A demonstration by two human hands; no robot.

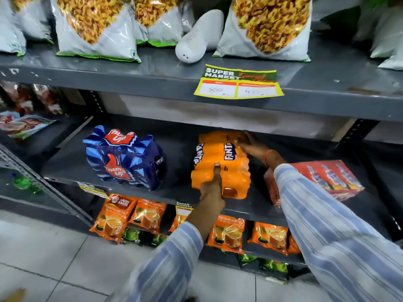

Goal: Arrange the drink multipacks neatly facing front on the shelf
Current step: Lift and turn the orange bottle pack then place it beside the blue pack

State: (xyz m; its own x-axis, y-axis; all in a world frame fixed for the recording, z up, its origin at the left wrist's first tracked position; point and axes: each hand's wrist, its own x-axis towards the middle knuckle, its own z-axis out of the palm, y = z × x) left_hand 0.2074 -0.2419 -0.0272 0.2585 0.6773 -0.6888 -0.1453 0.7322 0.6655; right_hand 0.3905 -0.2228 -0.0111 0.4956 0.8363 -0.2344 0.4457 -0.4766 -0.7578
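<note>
An orange Fanta multipack [220, 158] lies on the middle dark shelf [178, 192], its logo turned sideways. My left hand [212, 188] grips its front edge, thumb on top. My right hand [250, 142] lies flat on its far right top corner. A blue Thums Up multipack [124, 158] stands to the left, apart from the orange one. At the right, partly behind my right sleeve, a red multipack [327, 177] lies skewed.
The upper shelf carries big snack bags [96, 25], a white bottle on its side [198, 38] and a yellow price tag [237, 85]. Orange tea packets [115, 216] fill the lower shelf. A metal rack [28, 168] stands left; tiled floor lies below.
</note>
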